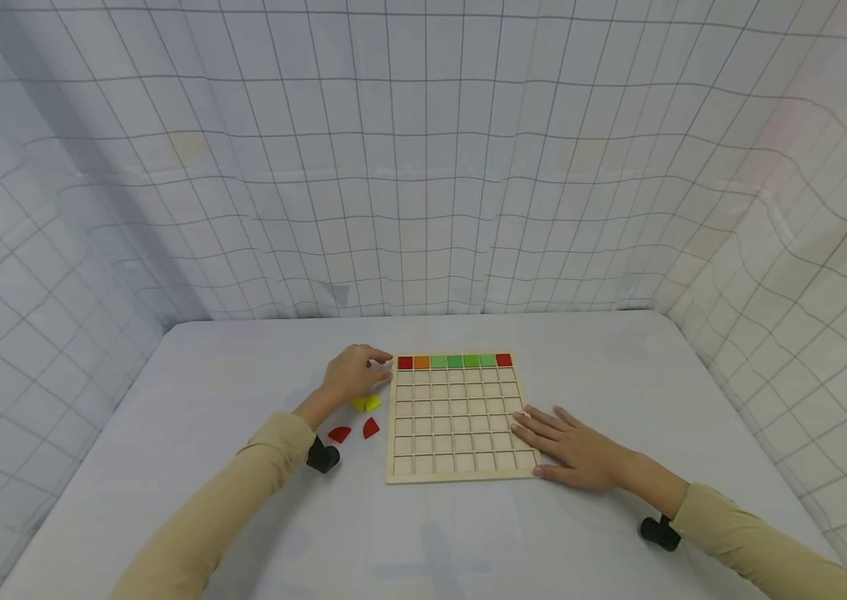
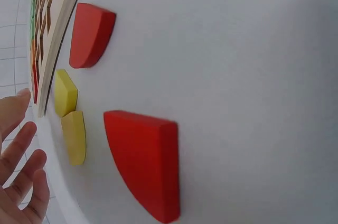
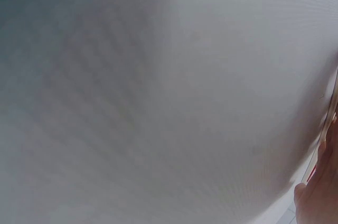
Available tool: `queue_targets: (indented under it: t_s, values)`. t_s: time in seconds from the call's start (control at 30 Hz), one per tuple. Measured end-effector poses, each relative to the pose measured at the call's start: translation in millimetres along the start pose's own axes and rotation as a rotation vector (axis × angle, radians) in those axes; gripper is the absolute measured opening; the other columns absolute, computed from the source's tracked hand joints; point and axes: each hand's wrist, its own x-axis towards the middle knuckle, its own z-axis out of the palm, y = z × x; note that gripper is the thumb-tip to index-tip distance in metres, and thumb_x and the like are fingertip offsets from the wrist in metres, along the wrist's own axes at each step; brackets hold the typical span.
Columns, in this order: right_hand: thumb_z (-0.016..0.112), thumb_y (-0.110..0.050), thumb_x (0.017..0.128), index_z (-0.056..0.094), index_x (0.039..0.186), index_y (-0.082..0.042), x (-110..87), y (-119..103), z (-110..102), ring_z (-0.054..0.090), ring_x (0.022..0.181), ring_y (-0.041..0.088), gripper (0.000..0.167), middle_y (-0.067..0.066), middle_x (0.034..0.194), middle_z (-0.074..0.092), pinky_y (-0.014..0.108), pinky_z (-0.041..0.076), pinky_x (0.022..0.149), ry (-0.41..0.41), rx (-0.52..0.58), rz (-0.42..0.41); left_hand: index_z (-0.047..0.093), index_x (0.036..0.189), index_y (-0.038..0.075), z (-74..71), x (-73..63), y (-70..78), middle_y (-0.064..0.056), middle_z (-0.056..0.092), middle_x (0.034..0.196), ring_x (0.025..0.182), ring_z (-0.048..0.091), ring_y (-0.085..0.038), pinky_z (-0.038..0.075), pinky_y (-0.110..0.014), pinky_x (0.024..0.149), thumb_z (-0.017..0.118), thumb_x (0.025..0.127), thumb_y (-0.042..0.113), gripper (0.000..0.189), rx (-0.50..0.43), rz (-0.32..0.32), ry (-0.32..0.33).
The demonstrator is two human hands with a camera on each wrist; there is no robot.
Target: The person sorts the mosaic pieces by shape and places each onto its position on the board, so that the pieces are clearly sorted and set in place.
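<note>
A pale wooden grid board (image 1: 392, 433) lies flat, its far row filled with coloured squares: a red one (image 1: 404, 362) at the left end, an orange one (image 1: 422, 362), several greens and another red (image 1: 503, 360). My left hand (image 1: 354, 371) is at the board's far left corner, fingertips close to the edge; whether they touch it I cannot tell. In the left wrist view its thumb and fingers (image 2: 21, 174) are apart, with nothing seen between them. My right hand (image 1: 581, 452) rests with spread fingers on the board's near right edge. The right wrist view catches only part of this hand (image 3: 319, 197).
Left of the board lie two red quarter-round pieces (image 1: 371, 427) and two yellow pieces (image 1: 373, 402), near my left forearm. The white table (image 1: 273, 533) is bounded at the back and sides by a gridded white cloth (image 1: 423, 200).
</note>
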Motion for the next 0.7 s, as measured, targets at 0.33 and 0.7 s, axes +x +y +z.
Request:
queue_targets:
  t_s: [0.33,0.7]
  values:
    - [0.040,-0.050,0.099,0.019,0.155,-0.019,-1.1,2.5,1.6,0.018,0.148,0.029,0.067,0.003,0.161,0.020,0.062,0.018,0.112,-0.001,-0.008,0.008,0.070,0.118,0.013,-7.7,-13.2,-9.9,-0.004,0.071,0.110,0.100,0.059,-0.022,0.051,-0.037,0.081,0.071,0.087,0.025,0.033,-0.043,0.046,-0.041]
    - [0.042,-0.050,0.099,0.020,0.155,-0.020,-0.4,3.8,4.6,0.018,0.148,0.028,0.067,0.003,0.161,0.021,0.062,0.017,0.111,0.015,-0.004,0.003,0.071,0.116,0.011,-12.1,-22.5,-27.4,-0.004,0.071,0.113,0.099,0.058,-0.021,0.048,-0.037,0.084,0.072,0.086,0.023,0.032,-0.135,0.135,-0.135]
